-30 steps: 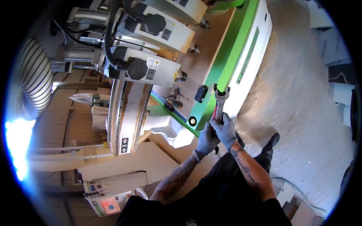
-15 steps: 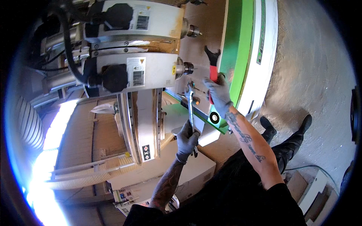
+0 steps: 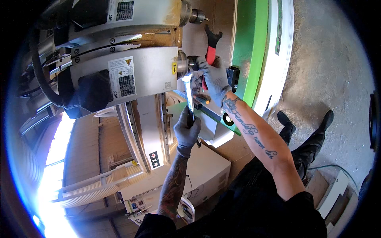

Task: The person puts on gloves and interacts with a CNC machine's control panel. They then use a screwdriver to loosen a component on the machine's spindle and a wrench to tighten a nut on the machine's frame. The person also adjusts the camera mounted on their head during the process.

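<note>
- Two gloved hands: the left hand [image 3: 186, 129] is wrapped tight around a silver wrench [image 3: 189, 95]; the right hand [image 3: 216, 81] is gripping a red wrench [image 3: 211, 52].
- Two white motors: the low motor [image 3: 149, 77] and the top motor [image 3: 152, 12], partly cut off.
- Two wrenches: the silver one's top is up at the low motor's nose; the red one's black fork points up, beside it.
- One brown bed [image 3: 222, 14], with a green edge [image 3: 256, 67].
- Gray floor [image 3: 333, 63], dusty near the machine; two dark shoes [image 3: 286, 122].
- Bright light [image 3: 54, 148] on the left, near a cream hose [image 3: 91, 195].
</note>
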The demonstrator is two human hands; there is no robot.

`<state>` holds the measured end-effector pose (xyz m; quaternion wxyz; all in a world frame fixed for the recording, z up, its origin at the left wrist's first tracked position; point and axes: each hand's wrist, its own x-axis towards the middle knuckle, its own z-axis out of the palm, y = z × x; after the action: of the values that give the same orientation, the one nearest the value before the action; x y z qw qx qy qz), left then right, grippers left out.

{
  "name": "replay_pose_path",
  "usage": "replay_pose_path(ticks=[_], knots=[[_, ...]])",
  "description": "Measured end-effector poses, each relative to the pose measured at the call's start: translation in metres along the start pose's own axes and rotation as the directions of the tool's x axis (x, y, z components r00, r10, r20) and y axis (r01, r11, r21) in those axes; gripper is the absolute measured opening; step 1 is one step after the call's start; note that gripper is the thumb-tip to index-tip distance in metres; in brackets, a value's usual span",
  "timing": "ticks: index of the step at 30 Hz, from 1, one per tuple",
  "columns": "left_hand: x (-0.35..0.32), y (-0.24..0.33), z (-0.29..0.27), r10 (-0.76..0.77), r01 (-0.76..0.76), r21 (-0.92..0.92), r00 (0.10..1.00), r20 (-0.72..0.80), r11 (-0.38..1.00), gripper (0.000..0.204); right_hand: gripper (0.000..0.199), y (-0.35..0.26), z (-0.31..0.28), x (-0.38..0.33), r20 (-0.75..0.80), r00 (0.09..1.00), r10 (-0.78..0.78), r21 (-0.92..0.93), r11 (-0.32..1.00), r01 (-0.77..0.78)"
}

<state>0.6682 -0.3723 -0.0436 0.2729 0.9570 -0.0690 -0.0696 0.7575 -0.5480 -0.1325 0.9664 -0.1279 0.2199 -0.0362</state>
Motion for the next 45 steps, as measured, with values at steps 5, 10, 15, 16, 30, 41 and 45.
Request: replay_pose_path(ticks=[5,10,15,16,30,41,45], knots=[[0.021,0.010,0.009,-0.007,0.006,-0.015,0.999,-0.034,1.000,0.052,0.028,0.000,-0.002,0.007,-0.025,0.999,-0.044,-0.058,0.997,0.043],[0.048,-0.020,-0.006,0.131,-0.128,0.075,0.991,-0.038,0.989,0.048,0.018,-0.014,-0.009,-0.008,-0.021,1.000,0.023,0.055,0.998,-0.022],[0.088,-0.034,-0.013,0.194,-0.181,0.149,0.979,-0.071,0.972,0.034,0.020,-0.015,-0.066,-0.019,-0.071,0.997,0.007,-0.133,0.991,-0.016],[0.093,-0.037,-0.018,0.249,-0.226,0.229,0.966,-0.075,0.947,0.032,0.022,-0.023,-0.073,-0.028,-0.045,0.998,0.048,-0.129,0.990,-0.054],[0.149,-0.101,-0.072,0.160,-0.075,0.414,0.972,-0.174,0.907,0.023,0.036,-0.128,-0.107,-0.020,0.484,0.867,-0.116,-0.802,-0.455,0.387],[0.182,-0.076,-0.104,0.373,-0.212,0.618,0.917,-0.141,0.757,0.039,0.020,-0.195,-0.039,-0.006,0.557,0.803,0.212,-0.567,-0.610,0.554],[0.195,-0.090,-0.114,0.352,-0.229,0.599,0.931,-0.095,0.767,0.040,0.018,-0.215,-0.019,0.009,0.553,0.768,0.322,-0.415,-0.693,0.589]])
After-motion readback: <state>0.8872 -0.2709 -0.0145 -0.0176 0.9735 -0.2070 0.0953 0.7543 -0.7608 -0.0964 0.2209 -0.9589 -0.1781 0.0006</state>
